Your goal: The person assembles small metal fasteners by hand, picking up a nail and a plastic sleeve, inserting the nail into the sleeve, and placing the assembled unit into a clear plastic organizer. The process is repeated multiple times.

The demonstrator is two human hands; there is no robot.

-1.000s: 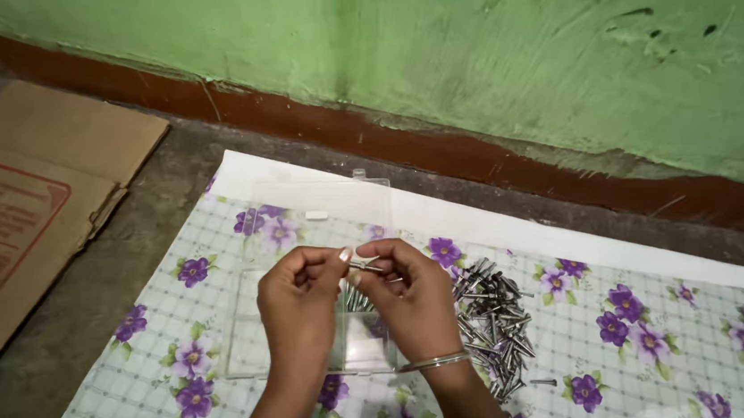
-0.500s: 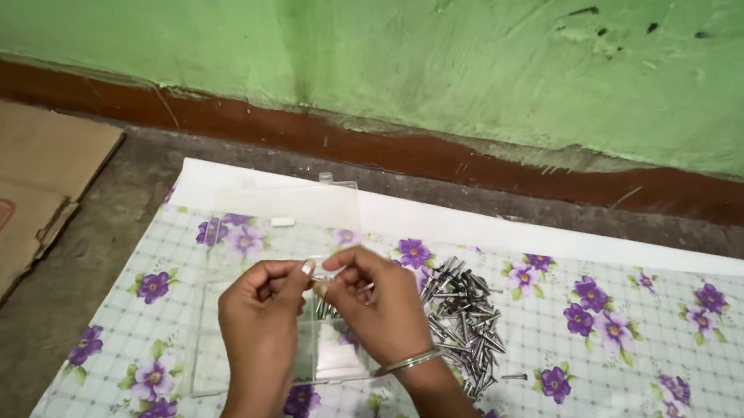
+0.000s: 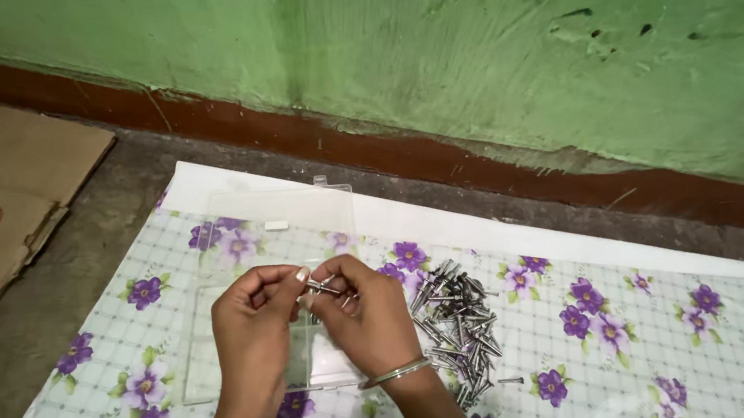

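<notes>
Head view is showing the left hand [image 3: 253, 331] and right hand [image 3: 368, 317] meeting over the clear shallow plastic box [image 3: 259, 304], their fingertips pinching a small silvery metal pin [image 3: 325, 286] between them. Compared with a moment ago, both hands are sitting slightly lower and further left, the pin still gripped. Beside the right wrist, the loose heap of silvery metal pins [image 3: 459, 327] is lying near the middle of the white floral checked sheet [image 3: 652, 337].
</notes>
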